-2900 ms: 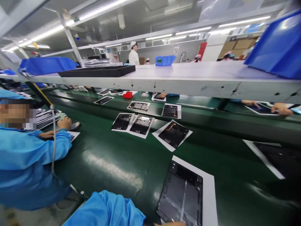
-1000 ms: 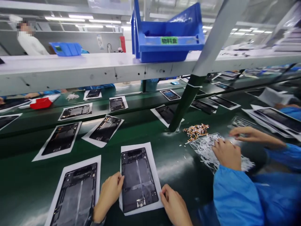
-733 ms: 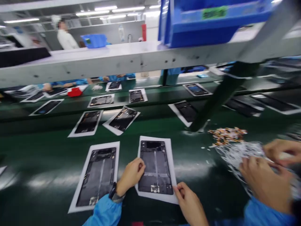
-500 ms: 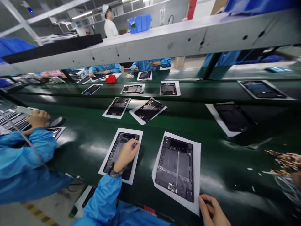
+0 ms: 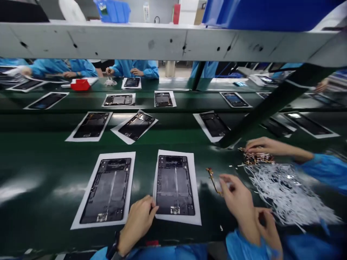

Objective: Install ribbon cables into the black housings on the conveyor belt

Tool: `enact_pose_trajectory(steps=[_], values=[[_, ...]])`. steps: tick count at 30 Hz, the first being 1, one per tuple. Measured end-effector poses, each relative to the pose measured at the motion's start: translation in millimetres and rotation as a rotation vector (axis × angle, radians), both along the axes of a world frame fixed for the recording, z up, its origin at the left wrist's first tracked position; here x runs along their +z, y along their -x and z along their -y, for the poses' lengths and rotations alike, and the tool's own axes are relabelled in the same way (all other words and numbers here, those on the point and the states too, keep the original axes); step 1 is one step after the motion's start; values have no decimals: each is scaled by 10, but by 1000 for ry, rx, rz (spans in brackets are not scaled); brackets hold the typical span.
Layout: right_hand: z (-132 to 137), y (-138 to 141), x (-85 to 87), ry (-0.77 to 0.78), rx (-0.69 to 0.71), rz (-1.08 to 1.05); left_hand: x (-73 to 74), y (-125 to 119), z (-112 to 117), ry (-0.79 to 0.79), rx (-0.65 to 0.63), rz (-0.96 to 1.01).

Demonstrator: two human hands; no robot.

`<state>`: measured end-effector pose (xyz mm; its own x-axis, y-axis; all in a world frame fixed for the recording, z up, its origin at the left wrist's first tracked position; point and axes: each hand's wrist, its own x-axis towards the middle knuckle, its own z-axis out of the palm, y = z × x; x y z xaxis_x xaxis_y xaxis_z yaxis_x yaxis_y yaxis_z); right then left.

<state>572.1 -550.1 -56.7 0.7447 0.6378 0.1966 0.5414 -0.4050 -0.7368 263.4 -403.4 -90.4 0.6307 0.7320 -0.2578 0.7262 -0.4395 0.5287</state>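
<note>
the left hand (image 5: 139,222) rests at the near edge of the green belt (image 5: 40,169), its fingers loosely curled and its fingertips (image 5: 151,207) pressing on the near left corner of the white sheet (image 5: 196,187) that carries a dark tablet frame (image 5: 175,185); it grips nothing, only touches the paper. the frame lies just to the far right of that hand, upright in portrait, with a small connector at its near end. to the left of the hand, just beside it, lies a second tablet frame (image 5: 107,190) on its own white sheet, tilted slightly. the right hand (image 5: 267,225) sits low at the near right, partly hidden behind a co-worker's hand (image 5: 238,200), so i cannot tell how far it is open or whether it holds anything. that co-worker's hand pinches a thin flex cable (image 5: 213,178), which hangs to the right of the frame, near its right edge but apart from it. the co-worker's other hand (image 5: 261,145) reaches into a pile of orange cables (image 5: 256,157), next to a heap of white strips (image 5: 284,191). further frames on sheets lie far across the belt under a grey shelf (image 5: 162,39).
</note>
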Motion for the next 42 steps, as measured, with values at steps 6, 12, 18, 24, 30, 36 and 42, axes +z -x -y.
enact_pose_trajectory(steps=[6,12,18,24,30,36,42], values=[[145,-839,-5,-41,15,99,6,220,60,66,-58,31],[-503,-1208,332,30,235,181,251,356,61,174,-67,89],[-821,12,456,79,417,-130,668,-246,-162,76,-25,519],[-1118,558,706,25,637,63,590,-938,-399,414,39,757],[-1633,618,521,84,780,-264,333,-727,-537,380,31,589],[-1932,582,227,167,843,-426,203,-289,-496,-309,-121,323],[-2110,556,19,278,928,-412,117,-85,-514,-706,-364,145]])
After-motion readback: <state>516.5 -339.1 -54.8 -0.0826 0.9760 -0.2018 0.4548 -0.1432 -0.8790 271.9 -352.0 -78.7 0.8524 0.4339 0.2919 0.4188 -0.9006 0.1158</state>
